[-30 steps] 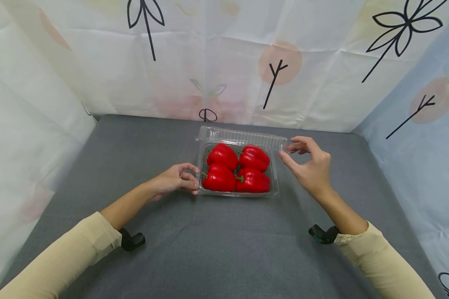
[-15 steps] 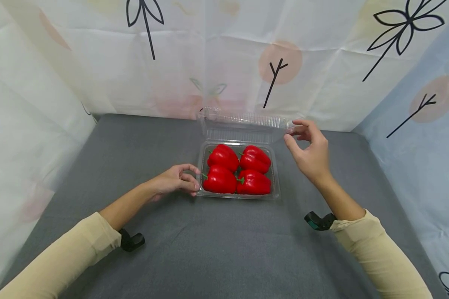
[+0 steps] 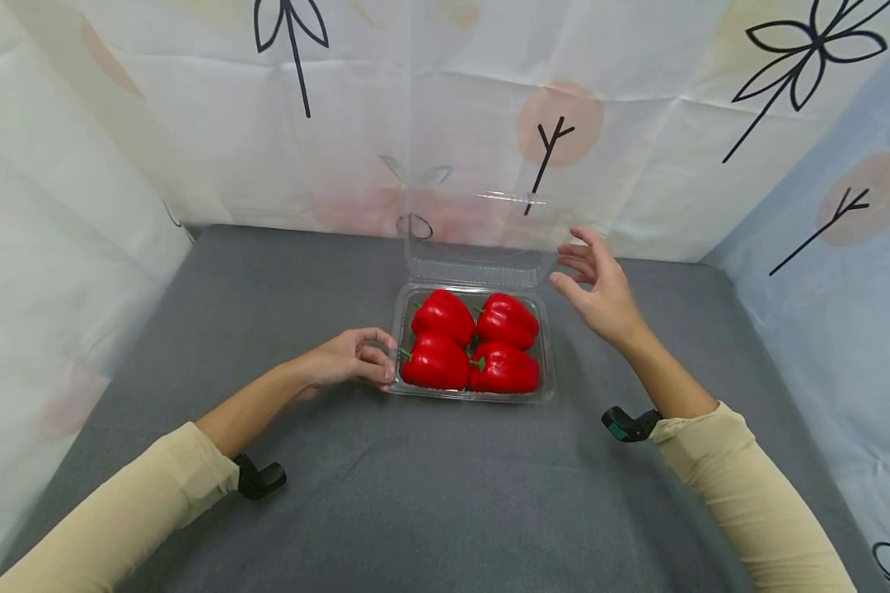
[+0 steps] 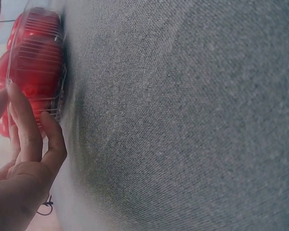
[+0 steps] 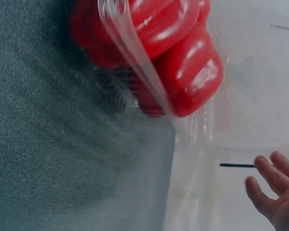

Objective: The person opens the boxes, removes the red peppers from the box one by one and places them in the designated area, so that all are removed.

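A clear plastic clamshell container (image 3: 475,395) sits on the grey cloth with several red bell peppers (image 3: 503,368) inside, their green stems pointing left. Its hinged lid (image 3: 482,272) stands raised along the back edge, see-through against the curtain. My left hand (image 3: 348,358) pinches the left rim, thumb and index finger meeting at the lip in the left wrist view, where ribbed plastic wall (image 4: 36,57) and peppers show. Just right of the raised lid, my right hand (image 3: 597,288) is held with fingers loosely bent, holding nothing; in the right wrist view its fingers spread near the lid's edge.
Grey cloth (image 3: 430,494) covers the table around the container. A white patterned curtain (image 3: 230,148) rises directly behind the table's back edge, with more fabric at both sides. Black camera straps (image 3: 259,478) sit on both wrists.
The lid has swung up and back from low over the container's rear to upright. My right hand rose with it, then let go and drew slightly leftward. The left hand stays at the rim.
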`<state>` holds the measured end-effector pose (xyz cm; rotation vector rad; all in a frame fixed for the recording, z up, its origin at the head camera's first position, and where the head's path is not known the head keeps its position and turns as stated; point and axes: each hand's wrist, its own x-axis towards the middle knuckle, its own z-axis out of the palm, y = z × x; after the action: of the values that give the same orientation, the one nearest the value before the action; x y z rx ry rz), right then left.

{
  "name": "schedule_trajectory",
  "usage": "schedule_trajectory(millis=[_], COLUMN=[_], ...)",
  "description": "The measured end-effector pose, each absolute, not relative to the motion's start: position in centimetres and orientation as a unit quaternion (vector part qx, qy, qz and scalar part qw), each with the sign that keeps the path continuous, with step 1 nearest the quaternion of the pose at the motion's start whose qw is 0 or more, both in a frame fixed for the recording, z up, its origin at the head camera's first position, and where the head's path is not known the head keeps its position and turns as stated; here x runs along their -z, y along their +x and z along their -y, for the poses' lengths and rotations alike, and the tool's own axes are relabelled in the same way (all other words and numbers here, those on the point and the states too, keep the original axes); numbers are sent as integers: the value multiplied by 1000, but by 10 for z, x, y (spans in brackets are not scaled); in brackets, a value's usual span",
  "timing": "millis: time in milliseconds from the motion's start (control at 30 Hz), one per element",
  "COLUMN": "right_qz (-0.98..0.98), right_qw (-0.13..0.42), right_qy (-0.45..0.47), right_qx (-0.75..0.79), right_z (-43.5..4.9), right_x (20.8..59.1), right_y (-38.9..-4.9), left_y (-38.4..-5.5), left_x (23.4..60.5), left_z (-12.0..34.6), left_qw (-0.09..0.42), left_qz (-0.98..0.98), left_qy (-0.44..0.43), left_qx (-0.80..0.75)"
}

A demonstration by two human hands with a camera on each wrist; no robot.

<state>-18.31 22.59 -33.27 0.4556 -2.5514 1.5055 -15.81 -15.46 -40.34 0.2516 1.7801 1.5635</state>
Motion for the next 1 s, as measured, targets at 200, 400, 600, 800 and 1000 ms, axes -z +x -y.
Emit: schedule_trajectory(millis=[200, 400, 600, 800, 1000], right_qz=[855, 865, 871, 874, 885], right_qw=[-11, -63, -68, -68, -73], right_qy=[137, 118, 110, 108, 103], right_qx=[-501, -484, -475, -469, -448], right_z=[-229, -229, -229, -228, -227], right_x=[348, 364, 372, 375, 375], right_y=[-190, -193, -193, -195, -195], left_y=[-157, -156, -155, -154, -153], left_x=[404, 404, 402, 402, 401], left_z=[154, 153, 152, 150, 151], left_qw=[370, 369, 365, 368, 370], left_qz=[-690, -688, -690, -696, -695], left_qy=[99, 88, 96, 94, 102], left_qx=[-614, -619, -617, -610, -608])
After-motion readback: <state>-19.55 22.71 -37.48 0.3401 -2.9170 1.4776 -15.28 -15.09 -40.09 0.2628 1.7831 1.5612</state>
